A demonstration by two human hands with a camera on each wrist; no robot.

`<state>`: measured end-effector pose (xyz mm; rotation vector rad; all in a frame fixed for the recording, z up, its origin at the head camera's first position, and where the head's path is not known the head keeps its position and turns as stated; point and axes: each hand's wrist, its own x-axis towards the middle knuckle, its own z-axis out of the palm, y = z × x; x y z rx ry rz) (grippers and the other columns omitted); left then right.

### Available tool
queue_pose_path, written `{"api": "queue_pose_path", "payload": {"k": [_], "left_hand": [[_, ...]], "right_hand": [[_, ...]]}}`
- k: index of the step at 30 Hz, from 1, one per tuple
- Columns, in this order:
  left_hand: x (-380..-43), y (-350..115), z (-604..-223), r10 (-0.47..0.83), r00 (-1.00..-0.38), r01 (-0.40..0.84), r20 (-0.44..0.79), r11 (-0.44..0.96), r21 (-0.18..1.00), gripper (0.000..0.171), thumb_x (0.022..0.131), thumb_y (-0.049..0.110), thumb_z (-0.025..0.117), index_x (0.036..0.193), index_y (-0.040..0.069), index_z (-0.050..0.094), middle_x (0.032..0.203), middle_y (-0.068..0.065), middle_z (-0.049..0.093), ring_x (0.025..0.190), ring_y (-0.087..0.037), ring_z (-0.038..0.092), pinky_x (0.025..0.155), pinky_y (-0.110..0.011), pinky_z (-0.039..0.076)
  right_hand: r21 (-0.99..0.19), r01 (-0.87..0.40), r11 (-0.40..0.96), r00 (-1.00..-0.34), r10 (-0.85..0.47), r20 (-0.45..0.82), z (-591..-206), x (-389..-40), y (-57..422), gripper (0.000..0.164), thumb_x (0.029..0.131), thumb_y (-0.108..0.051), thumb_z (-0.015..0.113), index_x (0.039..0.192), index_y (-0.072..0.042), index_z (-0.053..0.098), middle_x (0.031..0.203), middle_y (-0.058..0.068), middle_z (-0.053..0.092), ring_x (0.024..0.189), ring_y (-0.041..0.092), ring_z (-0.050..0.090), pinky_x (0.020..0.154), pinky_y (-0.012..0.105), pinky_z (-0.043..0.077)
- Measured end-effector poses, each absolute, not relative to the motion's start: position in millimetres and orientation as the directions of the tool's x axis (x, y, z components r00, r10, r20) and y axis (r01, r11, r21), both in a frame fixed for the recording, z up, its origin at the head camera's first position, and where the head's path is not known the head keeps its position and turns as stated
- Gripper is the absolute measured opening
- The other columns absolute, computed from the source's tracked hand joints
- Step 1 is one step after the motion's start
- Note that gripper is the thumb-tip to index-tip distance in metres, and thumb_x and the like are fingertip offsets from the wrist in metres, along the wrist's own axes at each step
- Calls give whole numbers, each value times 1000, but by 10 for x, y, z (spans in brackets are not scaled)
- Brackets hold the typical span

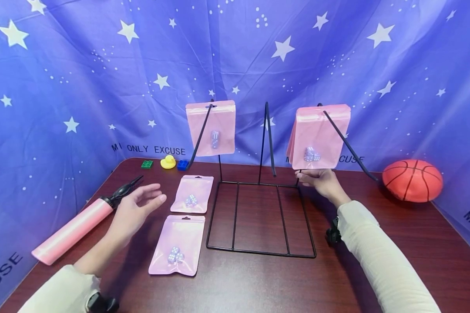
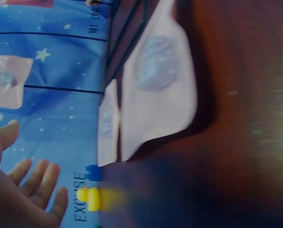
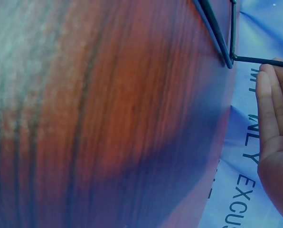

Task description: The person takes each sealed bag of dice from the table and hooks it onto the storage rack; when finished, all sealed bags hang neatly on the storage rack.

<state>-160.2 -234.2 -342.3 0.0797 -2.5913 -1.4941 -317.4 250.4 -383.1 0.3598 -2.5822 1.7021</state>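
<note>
The clock directions are read in the head view, with 12 o'clock at its top. The left hand (image 1: pixel 136 211) is above the counter (image 1: pixel 254 284), and its grip is spread: the thumb stands apart from the fingers, and nothing is held. From this hand, the upper pouch (image 1: pixel 189 190) lies between 2 and 3 o'clock and the lower pouch (image 1: pixel 182 232) at 4 o'clock, both flat on the counter, with dice seen inside. The pump (image 1: pixel 76 228) lies just beside the hand, toward 8 o'clock, and its black nozzle points to about 1 o'clock.

The right hand (image 1: pixel 322 182) is at the right post of the black rack (image 1: pixel 262 252), under the right pouches (image 1: pixel 311 130). Its grip is pinching this post near the fingertips; the thumb is partly hidden in the right wrist view.

From the middle of the rack base, the left hanging pouch (image 1: pixel 205 126) is near 11 o'clock and the right pouches are near 1 o'clock. These right pouches hang one behind another on their hook; the middle hook (image 1: pixel 271 150) is between the two sides.

The ball (image 1: pixel 413 181) is between 2 and 3 o'clock. Near the far edge, the duck (image 1: pixel 167 162) sits between the green brick (image 1: pixel 146 164) at its 9 o'clock and the blue brick (image 1: pixel 182 165) at its 3 o'clock.
</note>
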Motion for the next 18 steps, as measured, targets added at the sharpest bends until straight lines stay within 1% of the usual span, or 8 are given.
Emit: {"api": "queue_pose_path", "payload": {"k": [2, 4, 6, 7, 10, 12, 14, 18], "left_hand": [[-1581, -2332, -3493, -124, -990, -14, 62, 534, 846, 58, 98, 33, 70, 144, 1, 53, 131, -23, 65, 122, -36, 62, 95, -27, 49], [-1561, -2319, -3557, -126, -992, -49, 28, 565, 824, 59, 97, 33, 71, 143, 1, 53, 129, -23, 66, 120, -36, 63, 99, -39, 48], [-1548, -2305, -3618, -122, -993, -72, 1, 591, 803, 60, 96, 33, 72, 142, -1, 53, 128, -24, 65, 118, -38, 64, 98, -48, 49], [-1542, -2295, -3647, -120, -993, -81, -10, 606, 791, 60, 95, 33, 73, 141, -2, 53, 127, -25, 65, 116, -39, 64, 97, -49, 50], [-1535, -2267, -3726, -121, -992, -114, -46, 647, 754, 63, 93, 33, 76, 138, -4, 54, 125, -27, 65, 112, -40, 65, 91, -49, 53], [-1538, -2247, -3770, -125, -990, -133, -65, 675, 726, 66, 90, 34, 78, 136, -6, 54, 121, -27, 65, 110, -40, 64, 89, -49, 53], [-1542, -2225, -3799, -137, -987, -157, -85, 708, 688, 69, 88, 37, 80, 133, -8, 54, 115, -23, 66, 106, -38, 64, 88, -49, 51], [-1542, -2184, -3819, -156, -982, -187, -105, 785, 590, 74, 84, 46, 81, 130, -8, 56, 107, -15, 67, 102, -36, 62, 88, -55, 44]], "right_hand": [[-898, -207, 387, -973, -174, 150, -3822, -3164, 2500, 34, 100, -9, 67, 123, 15, 65, 116, 28, 69, 88, 12, 75, 82, 31, 58], [-894, -211, 396, -973, -175, 152, -3815, -3154, 2497, 34, 99, -10, 67, 123, 15, 65, 115, 27, 70, 88, 14, 75, 81, 30, 59], [-893, -210, 398, -973, -176, 150, -3809, -3145, 2493, 34, 99, -10, 67, 123, 14, 66, 115, 28, 70, 88, 15, 75, 81, 30, 59], [-893, -209, 399, -973, -175, 149, -3809, -3145, 2492, 34, 99, -11, 67, 122, 15, 66, 115, 28, 70, 88, 15, 75, 81, 30, 59], [-895, -205, 397, -974, -173, 147, -3813, -3152, 2490, 34, 99, -11, 68, 122, 15, 66, 115, 27, 70, 90, 15, 75, 82, 32, 58], [-897, -204, 393, -974, -171, 146, -3817, -3155, 2489, 34, 99, -10, 68, 121, 15, 66, 115, 27, 70, 90, 15, 75, 82, 33, 58], [-898, -205, 389, -974, -174, 147, -3821, -3160, 2495, 34, 99, -10, 67, 122, 15, 66, 116, 28, 69, 91, 15, 75, 83, 33, 58], [-899, -209, 384, -973, -177, 150, -3826, -3166, 2503, 34, 99, -10, 67, 122, 15, 65, 116, 29, 68, 91, 15, 75, 82, 33, 58]]}}
